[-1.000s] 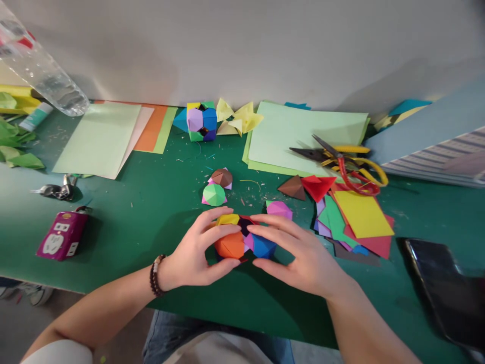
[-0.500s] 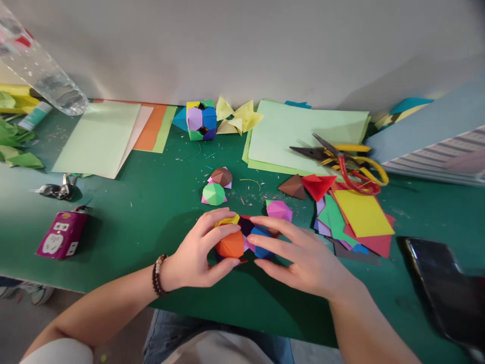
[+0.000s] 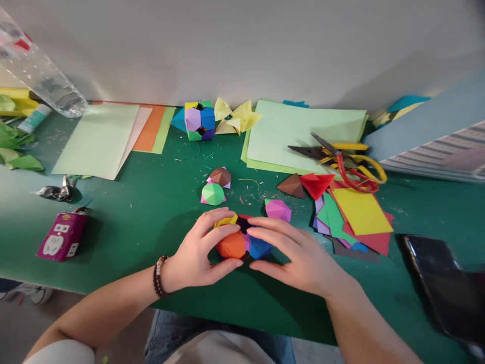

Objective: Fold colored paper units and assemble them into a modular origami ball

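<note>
Between my two hands sits a folded-paper model (image 3: 232, 245) with orange, yellow, blue and purple faces, low over the green table. My left hand (image 3: 206, 247) grips its orange and yellow side, thumb in front and fingers over the top. On the blue side, my right hand (image 3: 293, 250) curls its fingers and thumb around the folded paper. Part of the model is hidden under the fingers. Just beyond lie a magenta paper piece (image 3: 278, 210), a green domed piece (image 3: 212, 193) and a brown domed piece (image 3: 220, 177).
Behind stands a multicoloured paper ball (image 3: 200, 120) beside pale yellow folded pieces (image 3: 242, 117). Scissors (image 3: 358, 169) lie on green sheets (image 3: 295, 134). Coloured paper (image 3: 361, 212) and a phone (image 3: 435, 273) are to the right. At left are a purple box (image 3: 62, 235) and a plastic bottle (image 3: 56, 83).
My right hand has shifted slightly left, bringing the model's blue side closer to the orange side. The gap between the two has narrowed. My left hand stays almost in place.
</note>
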Action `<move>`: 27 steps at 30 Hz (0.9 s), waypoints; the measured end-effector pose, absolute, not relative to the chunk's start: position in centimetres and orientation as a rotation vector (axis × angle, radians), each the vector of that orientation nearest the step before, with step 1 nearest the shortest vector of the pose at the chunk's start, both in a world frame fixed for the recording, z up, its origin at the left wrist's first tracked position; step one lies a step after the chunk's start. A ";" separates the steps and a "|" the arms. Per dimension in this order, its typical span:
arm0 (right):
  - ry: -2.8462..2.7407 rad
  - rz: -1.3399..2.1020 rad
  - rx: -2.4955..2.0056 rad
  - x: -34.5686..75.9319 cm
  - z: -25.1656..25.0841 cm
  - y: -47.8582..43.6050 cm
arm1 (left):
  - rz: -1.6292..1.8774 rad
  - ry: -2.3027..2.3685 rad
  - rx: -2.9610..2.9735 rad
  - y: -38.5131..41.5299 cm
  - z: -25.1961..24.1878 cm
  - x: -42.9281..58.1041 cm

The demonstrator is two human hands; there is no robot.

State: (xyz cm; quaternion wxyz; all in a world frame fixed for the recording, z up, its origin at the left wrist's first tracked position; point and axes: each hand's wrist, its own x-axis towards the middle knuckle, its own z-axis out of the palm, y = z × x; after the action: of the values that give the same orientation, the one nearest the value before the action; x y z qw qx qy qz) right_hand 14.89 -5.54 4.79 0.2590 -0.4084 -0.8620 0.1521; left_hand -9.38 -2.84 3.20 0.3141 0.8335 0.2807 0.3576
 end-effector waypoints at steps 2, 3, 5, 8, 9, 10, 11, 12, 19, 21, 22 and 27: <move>-2.298 0.505 -1.116 15.1 4.8 -5.4 | 0.947 0.746 2.195 -2.9 3.1 -9.4; -2.286 0.530 -1.119 15.1 4.8 -5.3 | 0.950 0.746 2.196 -3.0 3.0 -9.4; -2.274 0.537 -1.112 15.2 4.9 -5.2 | 0.954 0.749 2.201 -3.1 2.8 -9.4; -2.284 0.512 -1.097 15.0 4.9 -5.1 | 0.960 0.741 2.222 -3.2 2.6 -9.4; -2.293 0.504 -1.089 15.0 4.9 -5.1 | 0.965 0.736 2.230 -3.2 2.5 -9.4; -2.301 0.496 -1.082 14.9 4.9 -5.1 | 0.968 0.731 2.237 -3.2 2.5 -9.3; -2.306 0.490 -1.077 14.8 4.9 -5.2 | 0.973 0.726 2.241 -3.1 2.5 -9.3; -2.309 0.485 -1.073 14.8 4.9 -5.2 | 0.974 0.724 2.244 -3.1 2.5 -9.4; -2.241 0.574 -1.107 15.3 5.2 -5.1 | 0.935 0.727 2.125 -2.8 3.1 -9.6; -2.230 0.585 -1.114 15.5 5.3 -5.0 | 0.948 0.709 2.104 -2.7 3.2 -9.6; -2.233 0.578 -1.114 15.5 5.3 -5.0 | 0.951 0.700 2.106 -2.6 3.3 -9.6; -2.273 0.544 -1.106 15.5 5.4 -5.1 | 0.940 0.652 2.143 -2.4 3.3 -9.7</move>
State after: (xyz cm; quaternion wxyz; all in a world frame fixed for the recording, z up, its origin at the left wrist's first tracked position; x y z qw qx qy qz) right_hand 15.52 -5.06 5.41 0.2744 -0.4112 -0.8454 0.2023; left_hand -9.70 -2.43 3.31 0.3489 0.8267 0.2517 0.3626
